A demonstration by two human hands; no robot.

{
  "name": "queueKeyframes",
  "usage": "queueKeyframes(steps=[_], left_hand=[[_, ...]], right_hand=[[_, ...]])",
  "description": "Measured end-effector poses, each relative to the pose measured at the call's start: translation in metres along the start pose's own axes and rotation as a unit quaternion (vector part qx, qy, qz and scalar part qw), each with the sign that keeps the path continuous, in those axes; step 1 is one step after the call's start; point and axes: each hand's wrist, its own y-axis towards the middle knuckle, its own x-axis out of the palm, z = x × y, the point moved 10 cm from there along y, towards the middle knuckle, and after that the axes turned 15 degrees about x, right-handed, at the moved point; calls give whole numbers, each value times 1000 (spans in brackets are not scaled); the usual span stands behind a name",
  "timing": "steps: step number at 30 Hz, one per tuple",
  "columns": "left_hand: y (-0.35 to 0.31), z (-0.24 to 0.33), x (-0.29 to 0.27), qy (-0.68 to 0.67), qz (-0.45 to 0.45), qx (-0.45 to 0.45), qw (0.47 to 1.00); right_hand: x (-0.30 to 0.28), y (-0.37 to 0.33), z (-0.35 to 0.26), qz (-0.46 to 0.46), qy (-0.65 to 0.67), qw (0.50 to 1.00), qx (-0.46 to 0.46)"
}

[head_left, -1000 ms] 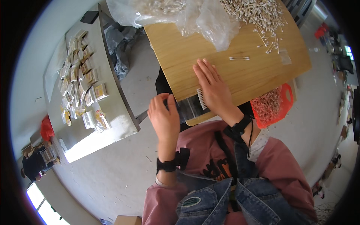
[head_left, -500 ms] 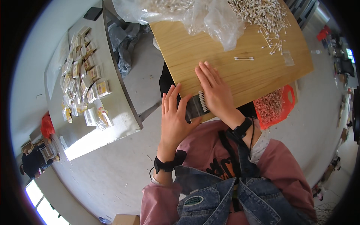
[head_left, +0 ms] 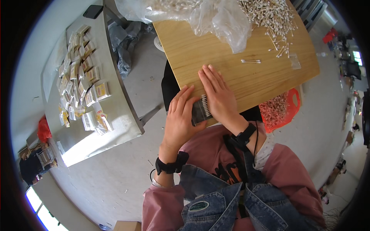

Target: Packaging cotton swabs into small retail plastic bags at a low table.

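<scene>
A row of white-tipped cotton swabs (head_left: 205,106) lies at the near left corner of the wooden table, beside a small dark, see-through flat piece that looks like a plastic bag (head_left: 197,114). My left hand (head_left: 178,114) grips this piece, its thumb at the near end and its forefinger at the far end. Flat on the tabletop, my right hand (head_left: 220,96) has its fingers stretched out together. Its thumb side covers the other ends of the swabs. Two loose swabs (head_left: 251,61) lie farther off to the right.
A heap of swabs (head_left: 269,19) and a large clear plastic bag (head_left: 219,23) cover the table's far side. A red bag (head_left: 278,111) of swabs is below its right edge. Left stands a metal table (head_left: 119,134) with many small packets (head_left: 79,73) and a phone (head_left: 93,12).
My left hand's fingers have curled in and drawn closer around the dark see-through piece. My right hand stays flat beside the swabs. The whole view has shifted slightly.
</scene>
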Motion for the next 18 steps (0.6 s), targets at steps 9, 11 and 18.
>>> queueKeyframes(steps=[9,11,18], left_hand=[[-2,2,-4,-47,19,-11,999],[-2,0,-3,-54,12,-17,998],[-4,-2,0,-43,31,-1,999]], right_hand=[[3,-3,-3,-11,-15,1000,-7],[4,-6,-5,-14,-10,1000,-8],[4,-10,-6,-23,-16,1000,-13]])
